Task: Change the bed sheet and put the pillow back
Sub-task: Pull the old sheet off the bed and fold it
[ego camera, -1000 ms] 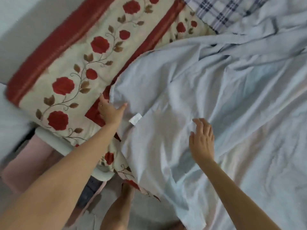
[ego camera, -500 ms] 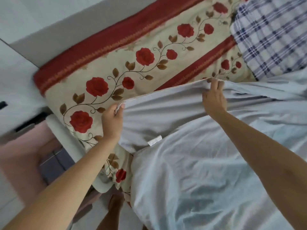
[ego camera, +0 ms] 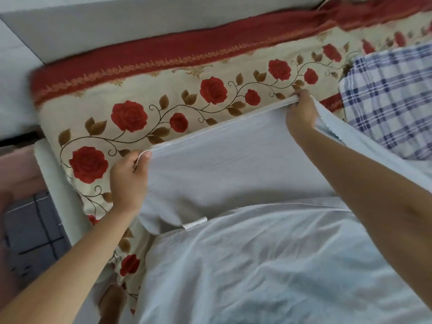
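The left hand (ego camera: pixel 128 181) and right hand (ego camera: pixel 301 113) are pinching the pale sheet (ego camera: pixel 233 164) by its hem, which is running lower left to upper right; the white tag (ego camera: pixel 194 223) is seemingly showing no writing.

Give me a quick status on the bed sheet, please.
Left hand, right hand pinching pale sheet edge. Edge taut over floral bedding. Plaid pillow beside right hand.
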`<move>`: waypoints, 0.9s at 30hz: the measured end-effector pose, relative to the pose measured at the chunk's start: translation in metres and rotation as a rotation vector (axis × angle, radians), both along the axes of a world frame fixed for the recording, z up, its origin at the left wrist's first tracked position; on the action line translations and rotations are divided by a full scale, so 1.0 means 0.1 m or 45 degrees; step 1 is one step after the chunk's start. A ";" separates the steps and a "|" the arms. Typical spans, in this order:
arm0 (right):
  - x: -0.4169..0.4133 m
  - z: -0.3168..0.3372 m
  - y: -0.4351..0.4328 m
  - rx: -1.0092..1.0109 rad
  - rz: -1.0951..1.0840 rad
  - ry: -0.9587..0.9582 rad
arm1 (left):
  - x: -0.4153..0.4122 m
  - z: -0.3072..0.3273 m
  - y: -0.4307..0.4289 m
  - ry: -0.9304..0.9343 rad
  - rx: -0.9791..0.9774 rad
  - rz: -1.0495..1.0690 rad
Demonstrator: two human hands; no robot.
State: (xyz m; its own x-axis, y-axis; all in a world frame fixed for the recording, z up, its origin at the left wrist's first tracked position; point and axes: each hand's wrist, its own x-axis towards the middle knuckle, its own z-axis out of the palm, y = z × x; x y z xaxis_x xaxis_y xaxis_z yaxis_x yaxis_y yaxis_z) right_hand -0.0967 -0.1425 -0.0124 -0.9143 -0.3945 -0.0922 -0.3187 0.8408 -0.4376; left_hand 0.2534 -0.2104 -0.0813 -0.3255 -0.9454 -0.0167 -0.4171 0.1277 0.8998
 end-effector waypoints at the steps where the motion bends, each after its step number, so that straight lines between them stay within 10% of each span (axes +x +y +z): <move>1: -0.04 0.00 -0.14 0.057 0.070 -0.026 | -0.01 -0.02 -0.05 -0.033 -0.017 0.023; 10: 0.12 -0.77 -0.36 0.189 0.298 -0.266 | -0.04 -0.42 -0.28 -0.667 -0.424 0.031; 20: 1.29 -0.39 0.79 0.015 0.933 -0.383 | 0.47 -0.07 0.43 -0.207 0.379 0.191; 27: 1.39 -0.34 1.19 0.443 1.220 -0.446 | 0.69 -0.09 0.01 -0.399 0.042 -0.306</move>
